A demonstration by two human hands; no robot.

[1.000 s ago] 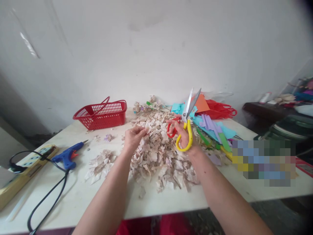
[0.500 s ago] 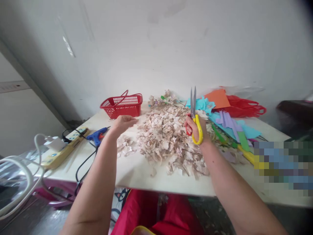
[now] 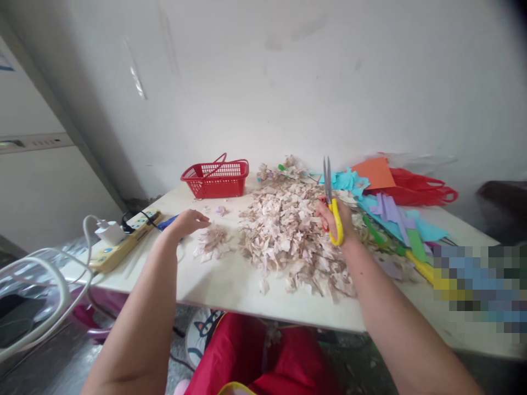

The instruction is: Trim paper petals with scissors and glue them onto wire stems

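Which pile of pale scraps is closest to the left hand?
The little pile, left of the big pile. The left hand is close by it; the big pile lies nearer the right hand with the scissors.

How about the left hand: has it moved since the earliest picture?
Yes, leftward: the left hand was right of the red basket and now shows below its left half.

Right of centre, the right grip [image 3: 347, 220] holds scissors [image 3: 339, 229], blades up, beside a pale scrap heap [image 3: 284, 230]; left of centre, the left grip [image 3: 187, 223] hovers near a smaller pile [image 3: 211, 242].
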